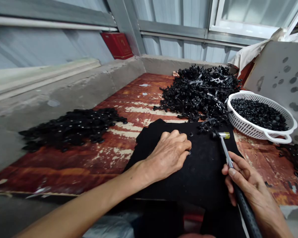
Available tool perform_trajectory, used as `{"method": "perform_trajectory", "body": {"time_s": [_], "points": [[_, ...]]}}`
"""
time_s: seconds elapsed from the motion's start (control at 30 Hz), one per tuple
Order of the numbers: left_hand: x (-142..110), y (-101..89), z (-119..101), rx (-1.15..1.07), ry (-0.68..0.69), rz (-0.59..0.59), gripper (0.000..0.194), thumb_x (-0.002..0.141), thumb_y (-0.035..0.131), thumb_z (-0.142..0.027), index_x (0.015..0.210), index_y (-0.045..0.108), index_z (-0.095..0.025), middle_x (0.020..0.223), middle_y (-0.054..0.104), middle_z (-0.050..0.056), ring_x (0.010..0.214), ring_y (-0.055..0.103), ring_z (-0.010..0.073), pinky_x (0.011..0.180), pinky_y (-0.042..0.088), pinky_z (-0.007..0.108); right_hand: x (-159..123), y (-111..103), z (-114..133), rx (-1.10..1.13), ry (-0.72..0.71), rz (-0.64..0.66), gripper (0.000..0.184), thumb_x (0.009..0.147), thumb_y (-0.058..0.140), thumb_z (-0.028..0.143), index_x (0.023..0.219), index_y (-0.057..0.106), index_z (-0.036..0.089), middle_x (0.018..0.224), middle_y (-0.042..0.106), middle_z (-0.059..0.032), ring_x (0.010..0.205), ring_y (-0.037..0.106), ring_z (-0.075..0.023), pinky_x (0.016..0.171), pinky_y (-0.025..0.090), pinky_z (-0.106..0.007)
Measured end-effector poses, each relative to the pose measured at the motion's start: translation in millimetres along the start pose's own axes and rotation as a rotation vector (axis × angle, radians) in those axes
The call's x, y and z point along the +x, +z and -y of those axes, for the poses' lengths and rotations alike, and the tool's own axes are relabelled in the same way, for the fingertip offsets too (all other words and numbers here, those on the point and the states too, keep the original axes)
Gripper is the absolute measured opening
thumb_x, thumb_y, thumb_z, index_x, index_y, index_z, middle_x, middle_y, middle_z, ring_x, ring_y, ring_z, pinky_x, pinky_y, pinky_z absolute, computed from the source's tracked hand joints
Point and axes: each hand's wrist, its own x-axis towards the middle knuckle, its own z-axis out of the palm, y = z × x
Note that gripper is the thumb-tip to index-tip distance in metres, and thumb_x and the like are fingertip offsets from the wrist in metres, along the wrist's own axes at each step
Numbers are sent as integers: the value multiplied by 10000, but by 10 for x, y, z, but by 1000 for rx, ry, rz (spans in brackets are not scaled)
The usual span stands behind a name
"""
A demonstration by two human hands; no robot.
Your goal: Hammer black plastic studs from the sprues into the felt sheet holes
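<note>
A right hand point(245, 188) closes firmly around a small hammer point(224, 148), its black grip running down past the palm and its thumb laid along the metal shaft, a hold that seems chosen for control over short, light strokes. The yellow-capped head hangs just above a black cloth point(203, 175). The left hand point(167, 153) is curled narrow, its fingertips at a small black disc point(189, 152) on the cloth; whether they pinch it or only pin it down cannot be told. The soft cloth, spread over a worn red-painted board point(72, 168), probably cushions the work and keeps the board from being struck. Two more discs point(191, 134) lie near the hammer. Within easy reach, a heap of black plastic parts with metal strips point(198, 91) spills onto the cloth's far edge, beside a white plastic basket point(248, 114) filled with black pieces point(259, 114). A second black heap point(69, 129) sits to the left — below a concrete ledge point(64, 96), with a red box point(117, 45) beyond.
</note>
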Motion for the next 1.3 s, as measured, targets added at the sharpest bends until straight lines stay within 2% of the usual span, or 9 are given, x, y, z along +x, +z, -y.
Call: {"method": "perform_trajectory", "body": {"time_s": [0.1,0.23,0.37,0.53,0.7,0.87,1.1,1.2,1.3], "points": [[-3,-14,27,-42,7,-40,140,889,532,-224,969,645,-208,960,631,50,926,509,230,811,379,408,-8,7,9,3,-14,2,567,832,690,438,1307,466,225,856,590,-2,535,501,-103,361,483,-210],[-205,-93,304,-90,-81,-181,227,913,469,-259,1085,600,-192,1085,601,85,1025,495,243,903,403,426,-4,1,8,45,-24,-9,574,823,708,413,1300,455,219,864,591,-4,538,510,-104,359,481,-208],[-481,-92,551,-87,-144,-111,259,881,508,-316,1098,593,-204,1068,585,73,1043,515,244,930,420,405,3,-33,0,78,-23,8,563,825,711,397,1298,461,220,877,601,-13,547,516,-106,371,484,-215],[-558,-15,569,-61,-174,-58,257,863,413,-168,1072,562,-189,1013,593,72,981,557,228,889,448,388,-6,-71,6,110,-50,-41,535,799,739,382,1258,508,237,903,625,-20,540,538,-98,418,493,-221],[-543,-5,534,-78,-231,-130,370,865,510,-252,1227,464,-189,1124,567,91,1037,545,240,903,460,399,0,-84,-3,126,-75,-90,536,749,779,368,1205,539,220,867,613,-11,531,527,-100,383,482,-207],[-490,34,468,81,-122,-82,206,922,418,-171,1024,597,-175,1002,534,93,941,513,238,817,465,389,10,-75,-15,114,-90,-75,539,771,763,351,1247,540,228,899,608,-20,549,509,-96,376,483,-200],[-361,35,602,137,-111,-165,210,924,326,-141,866,525,-172,912,517,78,752,506,190,632,435,319,-13,-84,-81,174,-157,-88,480,794,747,328,1231,562,255,880,602,-9,549,510,-95,387,488,-206],[-386,-34,706,3,-181,-343,156,897,350,-178,810,479,-193,839,522,59,719,513,180,645,434,319,-31,-82,-145,222,-241,-127,496,808,735,305,1265,541,296,893,594,0,570,521,-101,417,504,-220],[-416,-119,772,-357,-386,-406,96,865,406,-256,782,436,-217,674,530,-3,586,522,147,567,430,278,-47,-90,-184,242,-289,-122,471,817,726,291,1252,547,312,893,593,1,570,524,-102,435,510,-233]]}}
